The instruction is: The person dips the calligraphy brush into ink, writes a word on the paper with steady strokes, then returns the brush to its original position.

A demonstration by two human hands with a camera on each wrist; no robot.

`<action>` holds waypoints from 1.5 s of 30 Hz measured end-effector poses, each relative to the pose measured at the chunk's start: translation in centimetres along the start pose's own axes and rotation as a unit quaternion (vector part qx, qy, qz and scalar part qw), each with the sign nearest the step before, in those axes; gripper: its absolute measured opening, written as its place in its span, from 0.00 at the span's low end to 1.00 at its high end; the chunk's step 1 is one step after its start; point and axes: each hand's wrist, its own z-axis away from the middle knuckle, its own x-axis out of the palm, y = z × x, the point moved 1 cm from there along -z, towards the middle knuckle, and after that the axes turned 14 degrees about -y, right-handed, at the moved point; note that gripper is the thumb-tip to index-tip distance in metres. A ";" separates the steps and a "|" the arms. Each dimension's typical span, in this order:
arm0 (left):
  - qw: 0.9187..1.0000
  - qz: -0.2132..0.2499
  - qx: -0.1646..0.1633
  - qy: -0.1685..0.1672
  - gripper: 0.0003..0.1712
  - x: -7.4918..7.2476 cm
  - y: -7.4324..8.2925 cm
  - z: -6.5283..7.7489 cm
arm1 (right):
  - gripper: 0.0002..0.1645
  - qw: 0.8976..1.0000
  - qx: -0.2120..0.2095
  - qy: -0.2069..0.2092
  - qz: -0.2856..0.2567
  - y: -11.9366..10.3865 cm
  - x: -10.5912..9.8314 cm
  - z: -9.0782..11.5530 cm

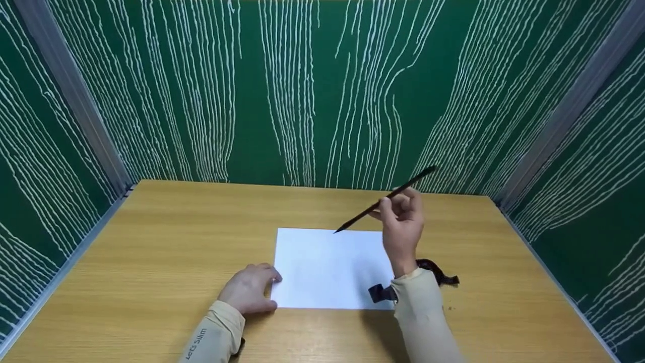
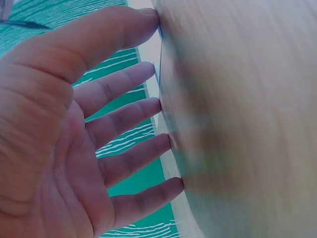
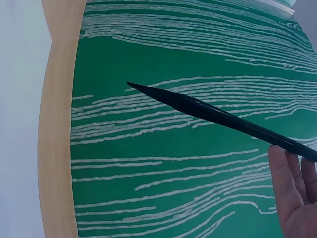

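In the head view, a white sheet of paper point(image 1: 322, 272) lies on the wooden table point(image 1: 181, 232). My right hand point(image 1: 403, 224) holds a slim black paintbrush point(image 1: 363, 214) between thumb and fingers, above the sheet's far right part. Its pointed tip slants down to the left and overlaps the paper's far edge. The right wrist view shows that pointed tip apart from the page, with the brush point(image 3: 208, 113) against the green wall. At the paper's left edge rests my left hand point(image 1: 249, 287). Its thumb and spread fingers point(image 2: 129, 116) touch down at their tips in the left wrist view.
A green wall point(image 1: 337, 101) with white wavy lines rises behind the table, and similar panels point(image 1: 30, 166) stand on both sides. Grey posts point(image 1: 85, 96) mark the corners. A black strapped device point(image 1: 376, 293) sits at my right wrist, over the paper's right edge.
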 end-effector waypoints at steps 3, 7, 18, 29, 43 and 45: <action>1.000 0.005 0.002 0.000 0.28 0.0 0.0 0.0 | 0.09 1.000 0.000 -0.017 0.010 0.3 1.1 0.2; 1.000 0.004 0.001 -0.001 0.28 0.0 0.0 0.0 | 0.11 0.999 -0.002 -0.039 0.029 0.8 2.4 0.4; 1.000 -0.005 -0.007 -0.010 0.29 -0.1 0.0 -0.2 | 0.08 0.996 0.011 -0.067 0.063 2.1 5.6 0.8; 1.000 -0.011 -0.008 -0.002 0.29 0.1 -0.2 -0.4 | 0.10 0.991 0.068 -0.100 0.064 1.7 8.0 1.6; 1.000 -0.012 0.000 0.005 0.28 0.1 -0.1 -0.3 | 0.12 0.985 0.093 -0.112 0.089 5.4 9.3 2.1; 1.000 -0.015 0.003 0.009 0.28 0.1 -0.1 -0.3 | 0.12 0.985 0.098 -0.113 0.088 5.5 9.4 2.2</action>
